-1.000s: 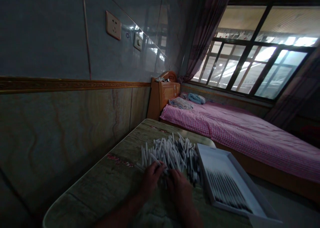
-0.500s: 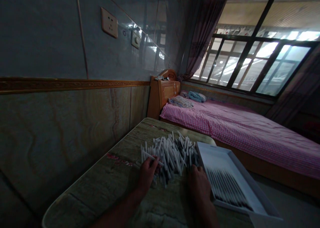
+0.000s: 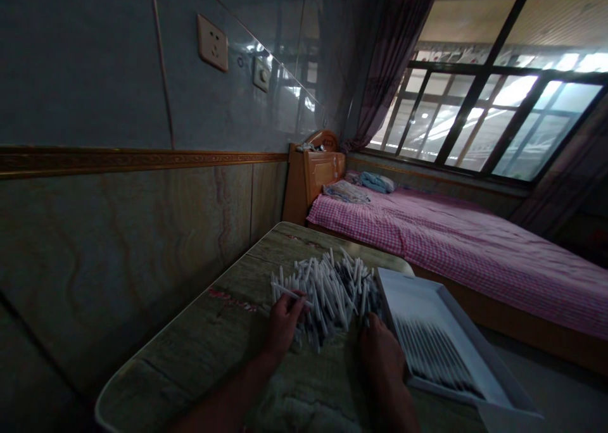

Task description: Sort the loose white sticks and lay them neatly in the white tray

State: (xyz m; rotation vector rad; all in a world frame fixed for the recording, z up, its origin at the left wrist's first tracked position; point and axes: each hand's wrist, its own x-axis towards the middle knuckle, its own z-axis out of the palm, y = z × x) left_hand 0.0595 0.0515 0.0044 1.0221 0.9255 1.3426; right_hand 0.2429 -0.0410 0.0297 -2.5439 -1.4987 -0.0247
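One white stick, lower centre: pinched in left hand. Right hand, near white stick pile: grip cannot be told.

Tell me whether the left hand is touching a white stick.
Touching: the head view shows the left hand pinching a white stick, whose ends jut out either side of its grip.

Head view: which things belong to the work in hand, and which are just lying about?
Apparently in use:
pile of white sticks
left hand, gripping one stick
right hand, by the pile; grip unclear
white tray with lined-up sticks
table underneath

Just about:
bed
cloths on it
wall socket
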